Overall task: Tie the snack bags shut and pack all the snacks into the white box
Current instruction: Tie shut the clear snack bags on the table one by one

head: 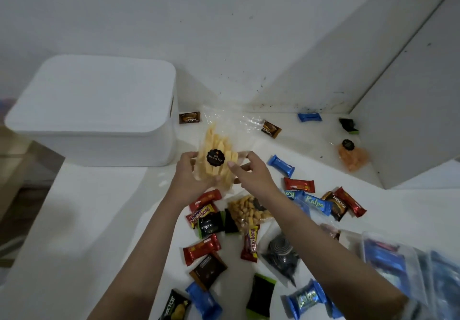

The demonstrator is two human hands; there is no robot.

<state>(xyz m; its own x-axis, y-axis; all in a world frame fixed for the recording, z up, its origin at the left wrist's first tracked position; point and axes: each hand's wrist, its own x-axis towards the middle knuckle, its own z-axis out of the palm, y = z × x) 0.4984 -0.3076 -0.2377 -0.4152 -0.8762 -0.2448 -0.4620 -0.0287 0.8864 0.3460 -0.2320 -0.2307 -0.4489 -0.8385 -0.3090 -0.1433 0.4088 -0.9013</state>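
1. Head view: both hands hold one clear bag of yellow cheese sticks up off the white table, just right of the white box.
2. Left hand curls round the bag's left edge and bottom; right hand pinches its right edge. Hands sit close together with the bag between them. Probably held upright so the sticks settle and the loose clear top, fanned out above, is free to be twisted or tied.
3. Bag top looks open, no knot visible. Judged step: tie not yet done.
4. White box has its lid on and must be opened before packing.
5. Right of the box and nearer the person, under the arms: a bag of nut-like snacks and a bag of dark discs, amid scattered small wrapped bars.
6. Far right of the box, by the wall: a bag of orange snacks, well apart.
7. Clear plastic tub at lower right, blurred.
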